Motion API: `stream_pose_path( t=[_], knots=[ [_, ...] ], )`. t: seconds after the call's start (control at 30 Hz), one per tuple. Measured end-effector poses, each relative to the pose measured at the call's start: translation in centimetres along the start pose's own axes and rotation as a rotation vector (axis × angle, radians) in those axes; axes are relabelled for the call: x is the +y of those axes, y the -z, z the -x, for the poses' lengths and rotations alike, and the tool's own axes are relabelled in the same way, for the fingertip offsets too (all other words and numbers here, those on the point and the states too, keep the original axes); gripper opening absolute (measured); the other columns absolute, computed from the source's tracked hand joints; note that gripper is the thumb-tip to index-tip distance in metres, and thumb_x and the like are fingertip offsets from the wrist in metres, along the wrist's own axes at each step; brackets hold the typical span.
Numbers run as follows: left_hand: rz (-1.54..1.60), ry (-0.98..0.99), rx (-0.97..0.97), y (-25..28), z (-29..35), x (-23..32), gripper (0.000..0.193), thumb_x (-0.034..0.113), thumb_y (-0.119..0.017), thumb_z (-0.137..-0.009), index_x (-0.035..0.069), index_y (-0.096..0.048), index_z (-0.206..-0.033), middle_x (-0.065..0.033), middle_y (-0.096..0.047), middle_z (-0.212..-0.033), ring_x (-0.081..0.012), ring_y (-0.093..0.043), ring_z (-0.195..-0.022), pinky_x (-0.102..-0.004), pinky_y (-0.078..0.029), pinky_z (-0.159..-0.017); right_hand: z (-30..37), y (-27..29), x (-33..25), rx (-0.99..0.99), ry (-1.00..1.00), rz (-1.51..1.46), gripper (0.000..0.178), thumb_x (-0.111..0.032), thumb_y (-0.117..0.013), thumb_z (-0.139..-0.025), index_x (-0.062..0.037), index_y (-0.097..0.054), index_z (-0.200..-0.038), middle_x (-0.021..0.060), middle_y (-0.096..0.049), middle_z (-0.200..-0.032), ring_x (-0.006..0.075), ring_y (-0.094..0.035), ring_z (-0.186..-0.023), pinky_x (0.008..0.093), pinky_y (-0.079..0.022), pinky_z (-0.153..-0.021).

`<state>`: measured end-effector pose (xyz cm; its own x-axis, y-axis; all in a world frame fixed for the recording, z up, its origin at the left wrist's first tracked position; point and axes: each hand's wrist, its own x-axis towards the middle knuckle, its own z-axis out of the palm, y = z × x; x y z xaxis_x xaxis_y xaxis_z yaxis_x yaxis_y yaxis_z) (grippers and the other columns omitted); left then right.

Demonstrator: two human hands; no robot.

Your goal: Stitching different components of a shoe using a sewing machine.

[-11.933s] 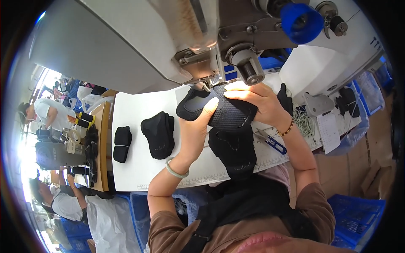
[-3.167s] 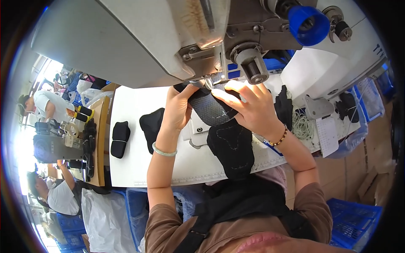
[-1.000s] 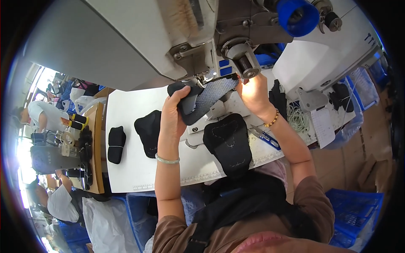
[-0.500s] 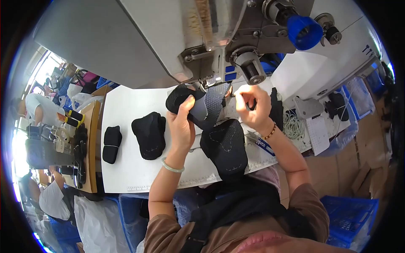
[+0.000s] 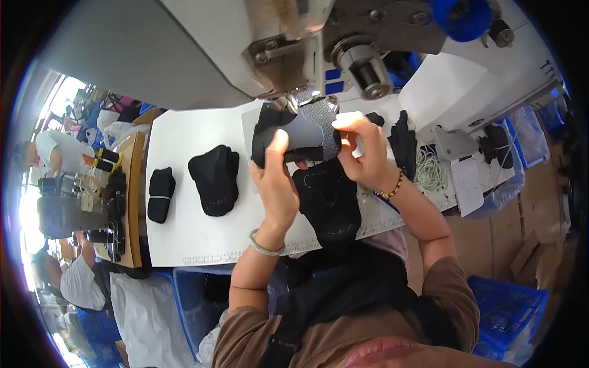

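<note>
I hold a black-and-grey, curved fabric piece (image 5: 310, 130) between both hands, just below the pale-grey metal sewing machine head (image 5: 279, 67).
Its long axis runs roughly left to right across me, black end leftward, grey mesh-textured end rightward; my left hand (image 5: 277, 187) grips the black end, thumb on top, while my right hand (image 5: 368, 150) pinches the mesh end's edge between thumb and fingers.

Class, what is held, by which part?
Left fingers hold a curved black and grey fabric piece by its left side; right fingers, its right edge.
</note>
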<state>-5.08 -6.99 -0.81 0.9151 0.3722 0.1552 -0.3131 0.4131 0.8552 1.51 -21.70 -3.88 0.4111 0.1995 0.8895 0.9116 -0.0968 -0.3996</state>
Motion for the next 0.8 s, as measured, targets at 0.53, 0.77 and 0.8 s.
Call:
stream_pose_path(
  t=[0.53,0.77,0.8],
  knots=[
    [-1.188,-1.19,-0.422,4.7,-3.2,1.2,0.08,0.006,-0.076,-0.063,0.004,-0.04,-0.133,-0.0071,-0.063,-0.113,-0.0221,-0.057,-0.101,-0.0348,-0.033,-0.093,-1.1,0.2,0.8,0.009,0.202,0.159,0.041,0.005,-0.074,-0.058,-0.0152,-0.066,-0.092,0.0034,-0.057,-0.099,0.0112,-0.054,-0.059,0.0211,-0.044,-0.047],
    [-1.336,-1.283,-0.381,3.1,-2.9,2.3,0.051,0.009,-0.077,-0.059,0.013,-0.065,-0.109,0.0012,-0.065,-0.098,-0.0175,-0.059,-0.096,-0.0328,-0.035,-0.091,-1.3,0.6,0.5,-0.005,0.21,0.186,0.04,0.005,-0.073,-0.058,-0.015,-0.066,-0.091,0.0025,-0.059,-0.096,0.0116,-0.055,-0.06,0.0214,-0.044,-0.048],
    [-1.36,-1.297,-0.369,3.0,-2.8,2.5,0.037,0.012,-0.074,-0.063,0.017,-0.07,-0.099,0.003,-0.064,-0.096,-0.0157,-0.059,-0.096,-0.0324,-0.035,-0.091,-1.4,0.6,0.5,-0.006,0.215,0.185,0.039,0.005,-0.073,-0.058,-0.0151,-0.066,-0.091,0.0021,-0.059,-0.095,0.0117,-0.055,-0.06,0.0216,-0.044,-0.049]
  ],
)
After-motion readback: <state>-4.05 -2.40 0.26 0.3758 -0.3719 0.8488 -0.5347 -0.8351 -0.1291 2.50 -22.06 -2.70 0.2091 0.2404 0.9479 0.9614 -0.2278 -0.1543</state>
